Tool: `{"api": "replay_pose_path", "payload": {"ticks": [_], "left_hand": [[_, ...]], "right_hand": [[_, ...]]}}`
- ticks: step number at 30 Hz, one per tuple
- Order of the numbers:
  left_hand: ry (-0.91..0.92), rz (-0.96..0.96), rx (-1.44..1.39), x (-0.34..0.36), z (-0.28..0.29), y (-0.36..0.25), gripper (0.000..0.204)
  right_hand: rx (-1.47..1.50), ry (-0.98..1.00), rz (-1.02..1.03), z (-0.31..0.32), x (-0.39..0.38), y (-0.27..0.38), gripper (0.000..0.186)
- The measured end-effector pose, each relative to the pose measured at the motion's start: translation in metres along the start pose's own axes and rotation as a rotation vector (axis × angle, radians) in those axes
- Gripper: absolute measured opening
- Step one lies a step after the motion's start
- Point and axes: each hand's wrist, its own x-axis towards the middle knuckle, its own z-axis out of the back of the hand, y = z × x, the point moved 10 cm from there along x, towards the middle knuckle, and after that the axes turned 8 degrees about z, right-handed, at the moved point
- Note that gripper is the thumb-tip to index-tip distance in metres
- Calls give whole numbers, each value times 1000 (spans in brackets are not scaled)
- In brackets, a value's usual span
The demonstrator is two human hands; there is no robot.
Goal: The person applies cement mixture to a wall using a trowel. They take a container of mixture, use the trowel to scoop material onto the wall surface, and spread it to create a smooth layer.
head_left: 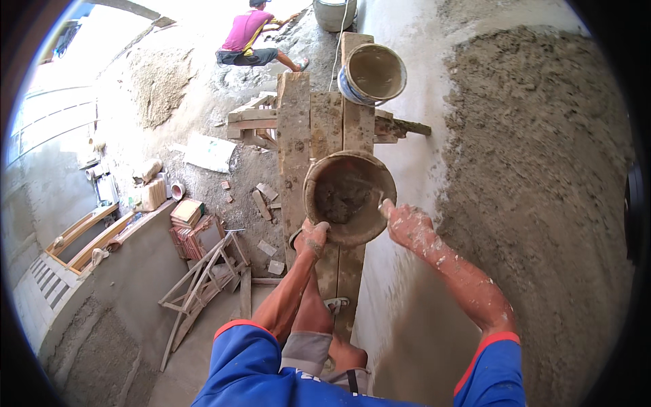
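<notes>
A round bucket (342, 193) with wet grey mortar inside sits in the middle of the view, over wooden planks (293, 115). My left hand (313, 234) grips the bucket's near left rim. My right hand (407, 224), spattered with mortar, is closed on a tool handle at the bucket's right side; the tool reaches into the bucket, and its working end is hard to make out. Farther along the planks a second bucket (373, 71) holds grey-brown liquid. My feet and legs are on the planks below my hands.
A plastered wall (515, 136) runs along the right. Down to the left lie stacked tiles (186, 214), a wooden frame (203, 285), board scraps (261, 203) and a sand pile (156, 85). Another person (251, 34) in a pink shirt crouches at the far end beside a large container (329, 15).
</notes>
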Motion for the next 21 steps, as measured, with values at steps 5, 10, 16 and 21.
{"api": "replay_pose_path", "payload": {"ticks": [5, 10, 16, 21], "left_hand": [[139, -309, 195, -102, -25, -25, 45], [318, -694, 61, -226, -43, -71, 59], [524, -473, 90, -343, -40, -43, 59], [666, -472, 132, -418, -45, -31, 59]], "right_hand": [[-13, -71, -226, -1, -66, -10, 21], [-51, 37, -7, -23, -153, -8, 28], [786, 419, -258, -77, -314, -4, 24], [1160, 275, -246, -125, -397, 50, 35]]}}
